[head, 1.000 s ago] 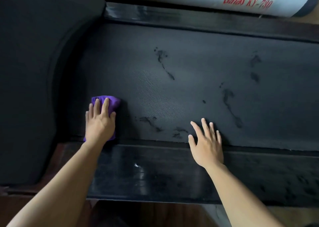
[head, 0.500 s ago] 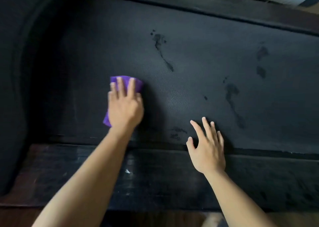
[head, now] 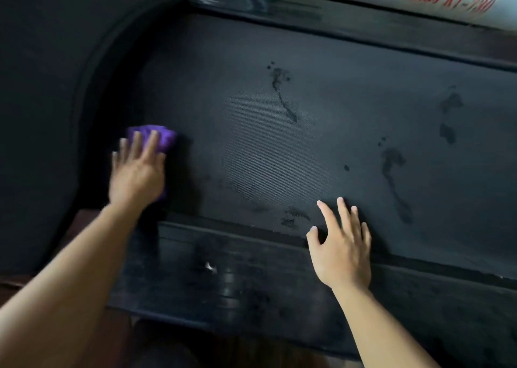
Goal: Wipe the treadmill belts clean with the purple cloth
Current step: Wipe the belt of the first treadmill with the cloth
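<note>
The treadmill belt [head: 279, 149] runs lengthwise left to right across the view, marked with dark smudges [head: 281, 87]. Near its left end the left hand [head: 137, 171] presses the purple cloth [head: 165, 138] down with straight fingers. The cloth's long axis follows the hand, pointing away from the person. The right hand [head: 342, 251] lies spread flat, holding nothing, across the belt's near edge and the side rail [head: 223, 269].

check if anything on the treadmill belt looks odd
Dark smudges mark the treadmill belt: a streak near its far middle, a long smear on the right, a small patch by the right hand. The left hand presses the purple cloth at the left end, clear of them.
</note>
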